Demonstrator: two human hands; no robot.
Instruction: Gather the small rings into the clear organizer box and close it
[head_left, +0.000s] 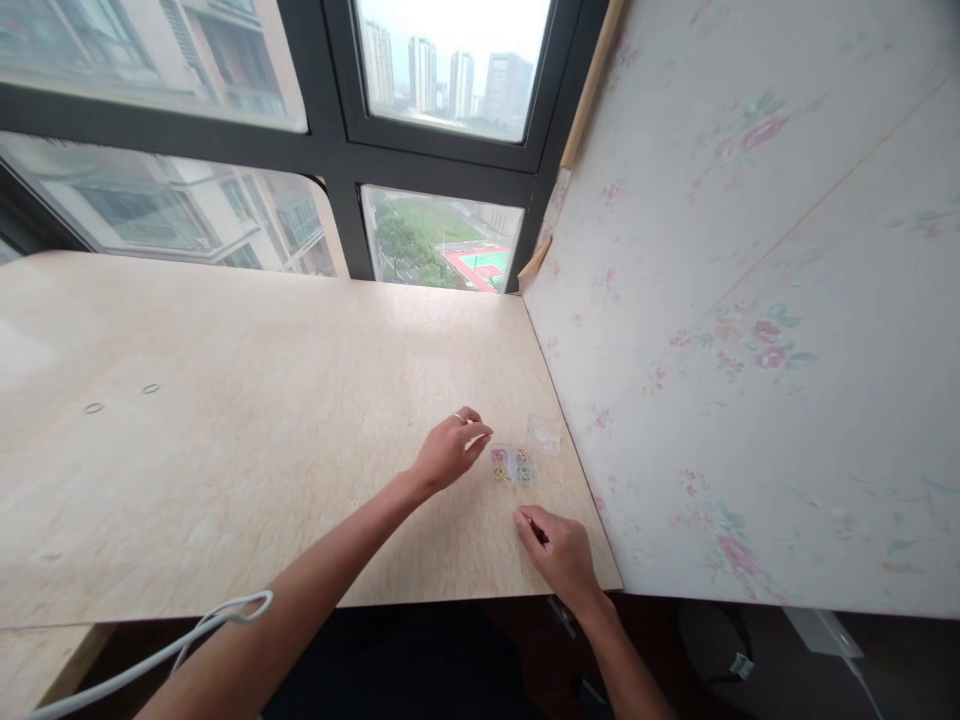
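My left hand point(450, 450) reaches over the pale wooden desk point(247, 440), fingers curled together just left of a small clear plastic box point(514, 465) with several coloured rings in it. A ring sits on one finger. My right hand point(559, 555) rests near the desk's front edge, below the box, fingers pinched together; whatever they hold is too small to make out. A small clear lid or bag point(545, 434) lies just beyond the box.
Two small loose rings point(94, 408) point(151, 388) lie on the desk's left side. A flowered wall panel point(750, 330) bounds the desk on the right. Windows point(442, 70) stand behind. A white cable point(165, 650) hangs at the front edge.
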